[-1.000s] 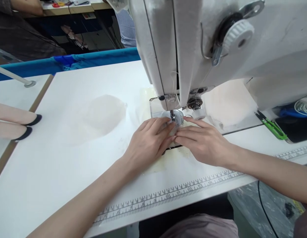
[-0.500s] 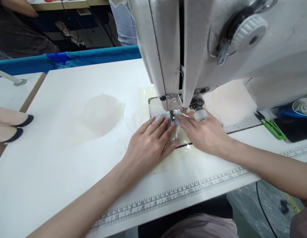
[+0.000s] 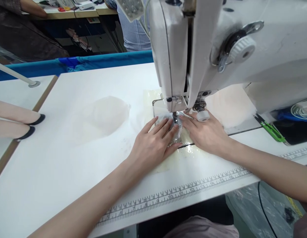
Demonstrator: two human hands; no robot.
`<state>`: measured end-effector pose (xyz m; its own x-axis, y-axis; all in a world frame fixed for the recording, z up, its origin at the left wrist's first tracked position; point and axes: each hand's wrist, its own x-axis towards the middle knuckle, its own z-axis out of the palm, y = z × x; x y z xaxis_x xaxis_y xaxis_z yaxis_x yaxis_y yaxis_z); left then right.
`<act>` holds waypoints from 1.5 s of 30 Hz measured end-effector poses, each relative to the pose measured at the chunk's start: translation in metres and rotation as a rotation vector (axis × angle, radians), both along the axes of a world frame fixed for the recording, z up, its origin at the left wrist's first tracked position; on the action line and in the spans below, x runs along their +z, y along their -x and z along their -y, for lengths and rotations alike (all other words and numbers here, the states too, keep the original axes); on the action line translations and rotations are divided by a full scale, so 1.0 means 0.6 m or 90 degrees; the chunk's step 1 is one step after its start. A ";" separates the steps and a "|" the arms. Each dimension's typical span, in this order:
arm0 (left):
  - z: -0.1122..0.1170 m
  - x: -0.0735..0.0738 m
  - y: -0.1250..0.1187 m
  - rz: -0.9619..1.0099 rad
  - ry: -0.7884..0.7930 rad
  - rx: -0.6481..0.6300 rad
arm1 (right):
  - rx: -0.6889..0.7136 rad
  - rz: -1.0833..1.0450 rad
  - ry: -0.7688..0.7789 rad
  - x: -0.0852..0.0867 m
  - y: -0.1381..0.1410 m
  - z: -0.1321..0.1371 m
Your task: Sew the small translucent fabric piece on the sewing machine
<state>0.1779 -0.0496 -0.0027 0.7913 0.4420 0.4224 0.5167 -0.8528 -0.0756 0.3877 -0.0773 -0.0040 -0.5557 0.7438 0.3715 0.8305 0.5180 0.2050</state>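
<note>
A white industrial sewing machine (image 3: 218, 49) stands over the white table (image 3: 69, 172). My left hand (image 3: 153, 145) lies flat with fingers spread on a small sheer piece of fabric (image 3: 177, 134) just left of the presser foot (image 3: 175, 117). My right hand (image 3: 205, 132) lies flat on the same piece from the right, fingertips close to the needle. Both hands press the fabric down on the machine bed; the piece is mostly hidden under them.
A pale sheer fabric pile (image 3: 104, 112) lies on the table to the left. Green thread snips (image 3: 271, 129) rest at the right beside the machine. A printed ruler (image 3: 178, 195) runs along the table's front edge. Beige pieces with dark tips (image 3: 19, 122) lie at far left.
Both hands have slid a little further in toward the needle, the right hand moving under the machine head. The view has shifted slightly.
</note>
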 end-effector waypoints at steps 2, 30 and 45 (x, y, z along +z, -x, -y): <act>0.000 -0.001 0.000 0.007 0.008 0.000 | -0.001 -0.003 0.000 -0.001 0.000 -0.001; -0.035 0.013 -0.034 0.065 0.124 0.107 | -0.058 -0.358 -0.002 -0.004 0.005 -0.019; 0.003 0.010 -0.002 0.029 -0.079 -0.021 | 0.112 -0.191 -0.074 -0.004 0.006 0.009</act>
